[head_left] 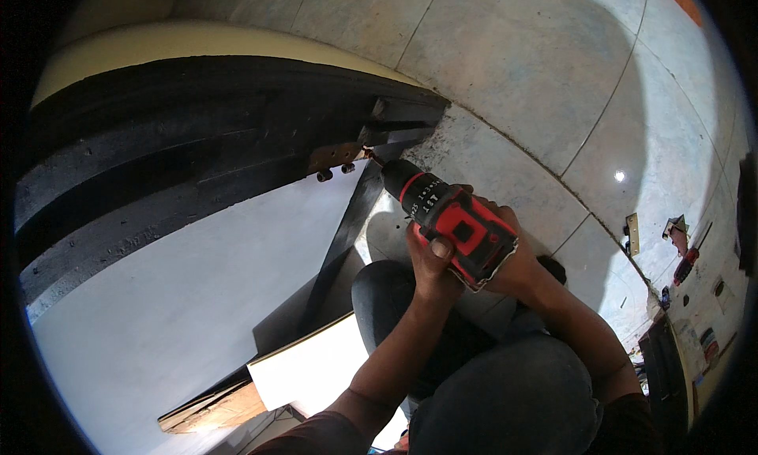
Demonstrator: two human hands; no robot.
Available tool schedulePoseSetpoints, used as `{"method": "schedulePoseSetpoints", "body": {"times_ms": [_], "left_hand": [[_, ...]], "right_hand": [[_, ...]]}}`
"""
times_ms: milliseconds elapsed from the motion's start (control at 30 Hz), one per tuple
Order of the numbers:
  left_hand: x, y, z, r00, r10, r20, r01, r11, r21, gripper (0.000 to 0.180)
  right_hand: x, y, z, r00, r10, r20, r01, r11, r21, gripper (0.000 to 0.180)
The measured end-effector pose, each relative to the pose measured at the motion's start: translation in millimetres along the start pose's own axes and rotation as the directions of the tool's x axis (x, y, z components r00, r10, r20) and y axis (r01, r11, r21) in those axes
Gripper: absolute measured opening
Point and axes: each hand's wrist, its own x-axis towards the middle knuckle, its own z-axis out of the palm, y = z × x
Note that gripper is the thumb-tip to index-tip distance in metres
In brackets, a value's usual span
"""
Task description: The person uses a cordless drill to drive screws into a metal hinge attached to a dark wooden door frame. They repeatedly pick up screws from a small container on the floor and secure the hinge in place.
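A red and black cordless drill is held between both my hands. My left hand wraps its near left side, thumb pressed on the body. My right hand grips from the right, its fingers mostly hidden behind the drill. The bit points up and left and meets the black frame beside a rusty hinge. Two small barrel knuckles stick out below the hinge plate. A white door panel with a black edge stands against the frame's lower side.
On the tiled floor at the right lie a brass-coloured hinge, a screwdriver and small scraps. A broken wooden piece and a white board are at the lower left. My bent knees fill the lower middle.
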Motion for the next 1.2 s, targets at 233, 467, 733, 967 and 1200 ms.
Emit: {"method": "schedulePoseSetpoints", "body": {"times_ms": [233, 467, 733, 967, 1200], "left_hand": [[-2, 0, 3, 1.000, -0.021, -0.010, 0.021, 0.999, -0.038, 0.092], [3, -9, -5, 1.000, 0.012, 0.024, -0.013, 1.000, 0.012, 0.091], [2, -7, 2, 0.999, 0.047, -0.006, -0.047, 0.999, -0.004, 0.080], [3, -10, 3, 0.998, 0.043, -0.048, -0.043, 0.999, 0.003, 0.085], [4, -12, 5, 0.998, 0.065, -0.007, -0.065, 0.998, -0.012, 0.081]], "right_hand": [[3, -1, -1, 1.000, -0.007, -0.017, 0.007, 1.000, 0.012, 0.051], [4, 1, -3, 0.986, -0.131, -0.101, 0.111, 0.977, -0.182, 0.048], [0, 5, 0, 0.998, 0.065, -0.012, -0.065, 0.998, -0.012, 0.052], [1, 6, -1, 0.999, 0.050, -0.017, -0.050, 0.998, 0.023, 0.054], [0, 9, 0, 0.998, -0.023, -0.055, 0.012, 0.980, -0.196, 0.055]]}}
